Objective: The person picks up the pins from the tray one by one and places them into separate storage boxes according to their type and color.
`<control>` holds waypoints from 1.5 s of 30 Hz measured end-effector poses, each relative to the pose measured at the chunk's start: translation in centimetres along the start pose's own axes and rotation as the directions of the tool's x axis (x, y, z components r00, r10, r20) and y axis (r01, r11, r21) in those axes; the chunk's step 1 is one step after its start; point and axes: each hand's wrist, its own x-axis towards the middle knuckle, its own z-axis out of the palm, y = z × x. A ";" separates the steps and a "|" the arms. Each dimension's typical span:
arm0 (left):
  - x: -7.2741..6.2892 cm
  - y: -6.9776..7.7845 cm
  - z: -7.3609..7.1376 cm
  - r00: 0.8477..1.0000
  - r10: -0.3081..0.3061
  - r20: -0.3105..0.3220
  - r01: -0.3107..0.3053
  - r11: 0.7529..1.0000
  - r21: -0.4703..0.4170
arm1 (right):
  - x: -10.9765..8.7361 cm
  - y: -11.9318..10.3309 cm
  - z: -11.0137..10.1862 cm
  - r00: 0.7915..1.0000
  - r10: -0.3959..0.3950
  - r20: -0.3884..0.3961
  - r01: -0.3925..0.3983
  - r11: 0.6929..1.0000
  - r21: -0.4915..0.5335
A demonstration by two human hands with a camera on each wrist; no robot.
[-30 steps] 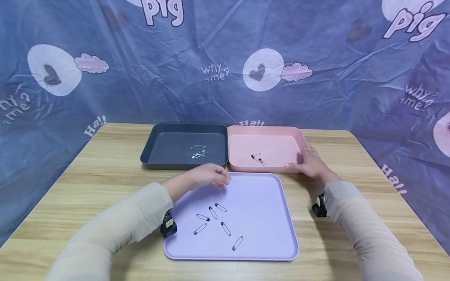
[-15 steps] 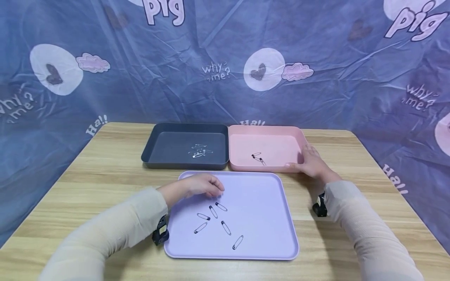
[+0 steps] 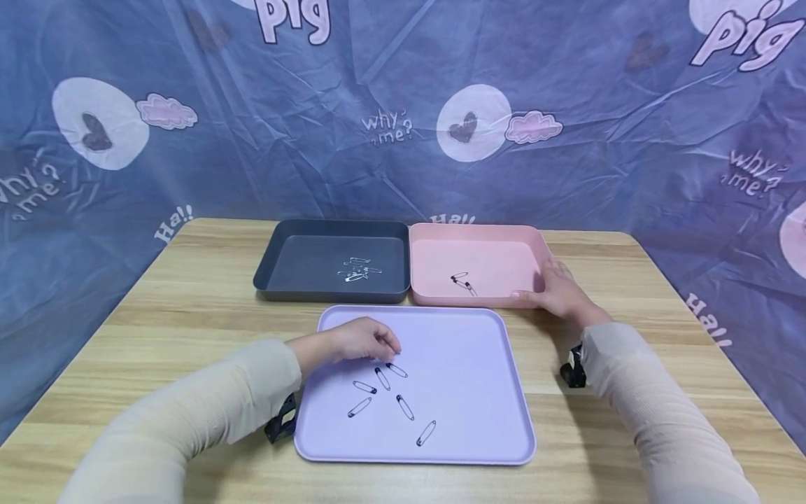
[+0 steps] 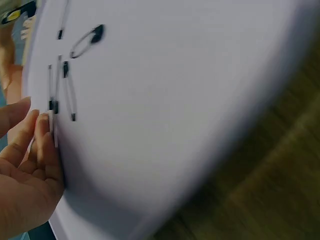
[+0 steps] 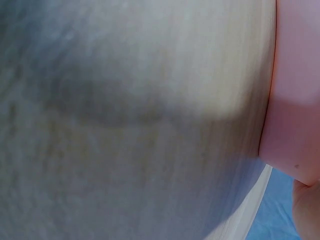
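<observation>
My left hand [image 3: 364,339] hovers low over the lilac tray [image 3: 453,350], its fingertips right at the black head of a safety pin [image 3: 397,370]. In the left wrist view a small gap separates the thumb [image 4: 17,114] from the fingertips, with nothing between them. Several more safety pins with black heads, among them one pin [image 3: 405,407], lie scattered nearby on that tray. At the back right, my right hand [image 3: 562,294] grips the near right corner of the pink tray [image 3: 478,302], thumb on its front wall and fingers along its right side.
Left of the pink tray, and against it, stands a dark grey tray [image 3: 302,269] with a pile of silver safety pins [image 3: 357,269]. A few black-headed safety pins [image 3: 462,281] lie in the pink one. A patterned blue cloth [image 3: 283,140] hangs behind the wooden table [image 3: 176,308].
My left hand has come back from the far edge of the lilac tray, moving nearer and slightly left, down to the safety pins. The right hand stays at the pink tray's corner.
</observation>
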 end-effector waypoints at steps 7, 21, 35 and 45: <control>0.0 -0.3 0.6 0.997 0.073 -0.036 -0.069 0.992 0.104 | 0.2 0.2 0.0 1.000 -0.004 0.001 0.004 1.000 -0.002; -0.2 -0.3 1.2 0.980 0.189 -0.059 -0.160 0.931 0.329 | 0.1 0.3 -0.3 1.000 0.001 -0.011 -0.001 1.000 0.011; -0.1 0.4 0.7 0.986 0.148 -0.071 -0.119 0.943 0.311 | -0.2 -0.1 -0.2 1.000 0.007 -0.014 -0.007 0.999 0.033; 1.0 1.3 -0.1 0.979 0.178 -0.100 -0.159 0.971 0.177 | -0.1 0.1 0.0 1.000 0.002 -0.015 -0.002 1.000 0.016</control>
